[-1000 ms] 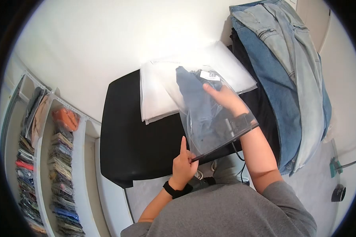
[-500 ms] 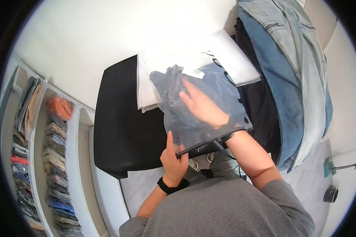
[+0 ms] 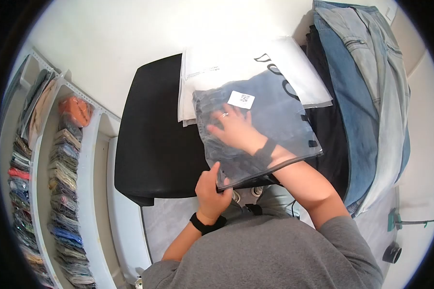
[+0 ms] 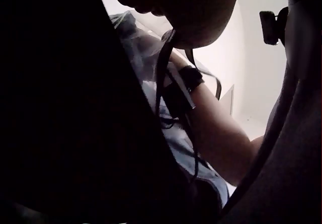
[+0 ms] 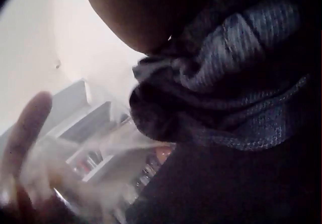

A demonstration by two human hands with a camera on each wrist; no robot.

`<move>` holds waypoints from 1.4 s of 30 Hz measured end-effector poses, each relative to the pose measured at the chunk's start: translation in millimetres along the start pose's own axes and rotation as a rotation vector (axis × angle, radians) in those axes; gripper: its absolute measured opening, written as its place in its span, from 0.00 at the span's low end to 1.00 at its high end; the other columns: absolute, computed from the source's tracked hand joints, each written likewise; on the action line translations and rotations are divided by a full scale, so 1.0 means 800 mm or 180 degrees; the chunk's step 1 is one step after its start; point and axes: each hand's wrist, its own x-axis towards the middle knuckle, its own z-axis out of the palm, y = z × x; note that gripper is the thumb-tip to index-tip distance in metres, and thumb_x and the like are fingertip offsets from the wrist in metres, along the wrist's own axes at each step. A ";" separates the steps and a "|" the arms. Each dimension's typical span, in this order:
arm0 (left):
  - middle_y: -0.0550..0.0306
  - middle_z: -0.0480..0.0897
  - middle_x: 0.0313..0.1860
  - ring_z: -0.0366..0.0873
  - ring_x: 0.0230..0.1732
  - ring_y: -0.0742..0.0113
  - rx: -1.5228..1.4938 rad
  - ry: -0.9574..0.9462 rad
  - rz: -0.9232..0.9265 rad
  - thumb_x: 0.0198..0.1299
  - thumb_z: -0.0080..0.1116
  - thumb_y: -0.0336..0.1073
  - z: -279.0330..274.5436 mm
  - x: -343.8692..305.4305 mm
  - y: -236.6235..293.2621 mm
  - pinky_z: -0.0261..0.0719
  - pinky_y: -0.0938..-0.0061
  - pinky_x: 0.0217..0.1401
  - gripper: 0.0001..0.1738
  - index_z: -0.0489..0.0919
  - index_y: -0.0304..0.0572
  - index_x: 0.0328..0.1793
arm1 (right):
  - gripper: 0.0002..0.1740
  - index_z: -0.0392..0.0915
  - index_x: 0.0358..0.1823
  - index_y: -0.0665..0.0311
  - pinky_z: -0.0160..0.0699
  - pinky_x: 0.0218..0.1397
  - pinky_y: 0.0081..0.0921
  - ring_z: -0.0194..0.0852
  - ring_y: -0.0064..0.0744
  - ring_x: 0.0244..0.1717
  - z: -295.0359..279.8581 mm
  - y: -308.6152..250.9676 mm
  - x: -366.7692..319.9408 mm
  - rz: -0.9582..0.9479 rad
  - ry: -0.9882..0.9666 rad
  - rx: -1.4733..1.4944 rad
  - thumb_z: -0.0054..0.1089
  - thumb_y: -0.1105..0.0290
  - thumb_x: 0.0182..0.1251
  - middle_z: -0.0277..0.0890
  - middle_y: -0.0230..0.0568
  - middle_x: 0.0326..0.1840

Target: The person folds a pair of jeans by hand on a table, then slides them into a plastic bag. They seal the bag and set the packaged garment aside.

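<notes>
In the head view a clear plastic bag [image 3: 275, 139] holds folded blue-grey denim [image 3: 270, 108], with a white code label [image 3: 241, 99] near its upper middle. My right hand [image 3: 236, 130] is inside the bag, fingers spread, resting on the garment's left part; the bag's dark near edge crosses over that forearm. At the bag's near left corner, my left hand [image 3: 212, 195] pinches the edge. The left wrist view has a dark hand [image 4: 196, 12] at the top. Bunched ribbed fabric [image 5: 226, 78] fills much of the right wrist view.
White packages [image 3: 197, 60] lie beyond the bag on the black-covered table [image 3: 154, 139]. Jeans [image 3: 347, 115] hang or lie along the right side, beside black fabric. Shelves [image 3: 94, 159] with stacks of bagged clothes stand at the left. A cable hangs near my right arm.
The bag has come down flatter and spread out, and the denim in it is wider. My right hand has moved left and down across it; my left hand has stayed at the corner.
</notes>
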 end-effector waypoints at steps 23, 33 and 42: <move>0.59 0.76 0.23 0.73 0.23 0.62 0.0033 -0.1068 0.0870 0.39 0.59 0.23 -0.004 0.017 0.008 0.70 0.67 0.27 0.33 0.76 0.39 0.60 | 0.32 0.63 0.71 0.43 0.33 0.71 0.70 0.40 0.64 0.76 0.009 0.042 -0.006 -0.0364 0.0691 0.0333 0.49 0.45 0.66 0.46 0.50 0.78; 0.58 0.70 0.18 0.68 0.18 0.61 -0.0034 -0.1204 0.1008 0.38 0.58 0.25 0.008 0.008 0.010 0.66 0.67 0.23 0.31 0.79 0.39 0.57 | 0.33 0.67 0.67 0.47 0.47 0.68 0.68 0.43 0.55 0.76 -0.051 0.100 -0.056 0.1066 0.0770 -0.0753 0.55 0.45 0.62 0.53 0.53 0.74; 0.58 0.68 0.16 0.66 0.16 0.62 -0.0075 -0.1048 0.1080 0.38 0.58 0.25 0.020 0.012 0.018 0.64 0.68 0.22 0.29 0.80 0.38 0.54 | 0.43 0.61 0.72 0.44 0.43 0.70 0.69 0.37 0.52 0.78 -0.033 0.119 -0.004 0.0926 0.1057 -0.1390 0.53 0.35 0.57 0.46 0.52 0.76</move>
